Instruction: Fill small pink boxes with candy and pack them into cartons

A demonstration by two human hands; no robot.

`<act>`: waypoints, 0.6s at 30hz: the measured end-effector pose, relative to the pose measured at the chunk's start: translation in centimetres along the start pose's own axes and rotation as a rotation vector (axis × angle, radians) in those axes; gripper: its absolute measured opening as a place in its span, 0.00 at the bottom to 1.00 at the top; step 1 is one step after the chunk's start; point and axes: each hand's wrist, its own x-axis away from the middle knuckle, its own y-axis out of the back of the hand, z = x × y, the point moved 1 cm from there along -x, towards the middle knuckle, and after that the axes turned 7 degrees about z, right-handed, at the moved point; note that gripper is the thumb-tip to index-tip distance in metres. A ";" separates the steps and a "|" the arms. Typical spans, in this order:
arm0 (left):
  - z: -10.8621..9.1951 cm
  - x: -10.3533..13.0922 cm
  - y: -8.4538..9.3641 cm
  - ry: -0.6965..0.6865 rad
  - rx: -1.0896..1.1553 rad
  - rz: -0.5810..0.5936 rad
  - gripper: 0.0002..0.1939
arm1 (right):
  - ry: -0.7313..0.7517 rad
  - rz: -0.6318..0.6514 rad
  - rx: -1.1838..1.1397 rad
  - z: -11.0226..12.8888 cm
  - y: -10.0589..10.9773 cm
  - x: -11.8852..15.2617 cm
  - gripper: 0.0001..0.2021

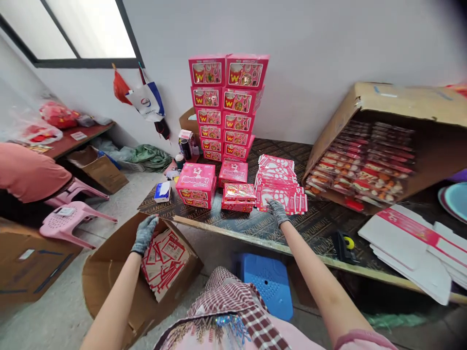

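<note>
My left hand (145, 234), in a grey glove with bare fingertips, is over the open carton (105, 279); its fingers are stretched out, with nothing visible in them. Red-and-white cards (168, 257) lie loose inside that carton. On the dark table, my right hand (278, 212), gloved the same way, touches the near edge of a spread pile of flat pink-and-white cards (279, 184) with its fingers extended. Just left of the pile are stacked colourful packets (239, 193) and a closed pink box (233, 171). Another pink box (197, 177) stands farther left, on more boxes.
Tall stacks of pink boxes (239, 102) stand against the wall. A tipped carton (328, 131) holds many packets at the right, near flat white-and-pink cartons (397, 238) and a black tape dispenser (345, 247). Below the table is a blue stool (266, 284). Another person (31, 170) is at the far left.
</note>
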 end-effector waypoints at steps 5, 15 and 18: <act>-9.3 -13.4 -3.5 -0.190 0.129 0.172 0.35 | 0.126 -0.095 -0.083 7.8 0.3 -6.5 0.10; -25.3 -35.0 -24.1 -0.069 0.397 0.568 0.22 | 0.150 -0.066 -0.207 23.6 -3.3 -26.0 0.15; -27.1 -41.4 -31.0 0.030 0.471 0.525 0.26 | 0.143 -0.018 -0.223 26.6 -4.9 -32.6 0.17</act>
